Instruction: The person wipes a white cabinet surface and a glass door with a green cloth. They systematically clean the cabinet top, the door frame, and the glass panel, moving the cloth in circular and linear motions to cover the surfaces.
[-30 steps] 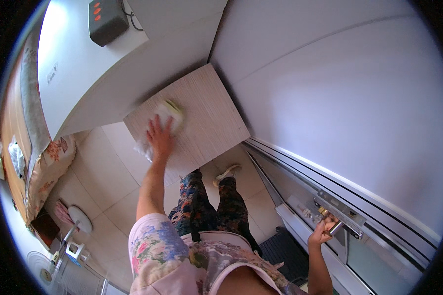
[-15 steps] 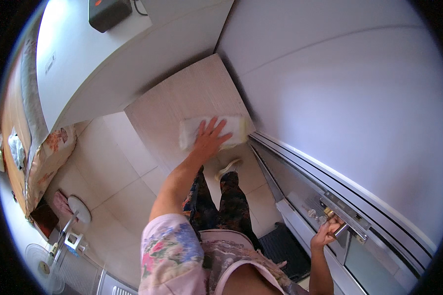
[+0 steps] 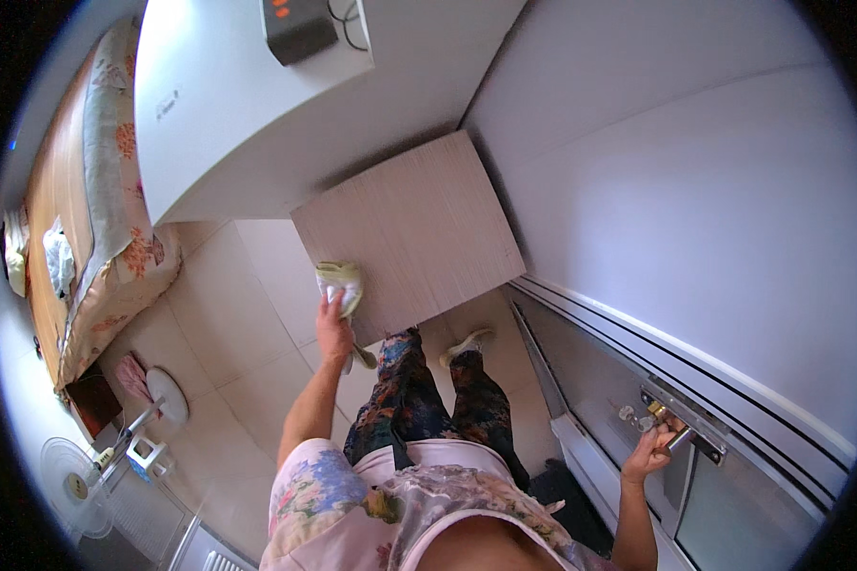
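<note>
My left hand (image 3: 332, 326) presses a pale yellow-green cloth (image 3: 341, 282) against the front left edge of a small light wood-grain cabinet top (image 3: 419, 228). The cloth hangs partly over that edge. My right hand (image 3: 649, 451) is closed around a metal handle (image 3: 681, 433) on a sliding door frame at the lower right. My legs in dark floral trousers stand just in front of the cabinet.
A white appliance (image 3: 229, 105) with a dark box (image 3: 298, 29) on top stands behind the cabinet. A bed with a floral pillow (image 3: 114, 219) lies at the left. A white fan (image 3: 76, 481) and small items sit on the tiled floor at lower left.
My left hand has swept the cloth from the right part of the cabinet top to its front left edge. My right hand has stayed on the door handle.
</note>
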A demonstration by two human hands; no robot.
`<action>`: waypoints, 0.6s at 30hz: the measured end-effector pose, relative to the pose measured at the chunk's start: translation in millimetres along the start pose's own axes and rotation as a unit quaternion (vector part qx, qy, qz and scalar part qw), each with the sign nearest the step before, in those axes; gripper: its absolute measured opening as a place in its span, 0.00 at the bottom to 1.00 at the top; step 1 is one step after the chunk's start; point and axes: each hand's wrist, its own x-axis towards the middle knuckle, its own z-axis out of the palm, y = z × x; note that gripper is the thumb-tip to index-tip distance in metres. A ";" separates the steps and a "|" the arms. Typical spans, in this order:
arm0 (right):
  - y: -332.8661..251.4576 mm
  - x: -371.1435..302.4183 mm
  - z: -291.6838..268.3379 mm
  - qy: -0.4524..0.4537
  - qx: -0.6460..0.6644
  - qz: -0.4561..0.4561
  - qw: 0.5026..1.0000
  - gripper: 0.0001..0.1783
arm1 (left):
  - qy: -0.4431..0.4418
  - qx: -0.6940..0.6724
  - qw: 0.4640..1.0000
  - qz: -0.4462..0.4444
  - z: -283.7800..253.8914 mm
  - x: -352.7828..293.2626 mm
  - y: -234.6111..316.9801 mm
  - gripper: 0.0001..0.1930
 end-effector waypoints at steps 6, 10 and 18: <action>20.8 -11.4 -5.8 0.014 -0.070 0.034 0.997 0.11 | 0.217 -0.167 0.942 0.194 -159.1 47.3 88.3 0.32; -1.5 -3.5 8.0 0.077 -0.095 -0.006 0.993 0.15 | 0.381 0.076 0.865 0.316 -283.3 94.5 152.4 0.27; 16.0 -7.6 1.5 0.044 -0.115 0.004 0.992 0.09 | 0.199 0.327 0.920 0.088 -271.5 194.1 188.2 0.25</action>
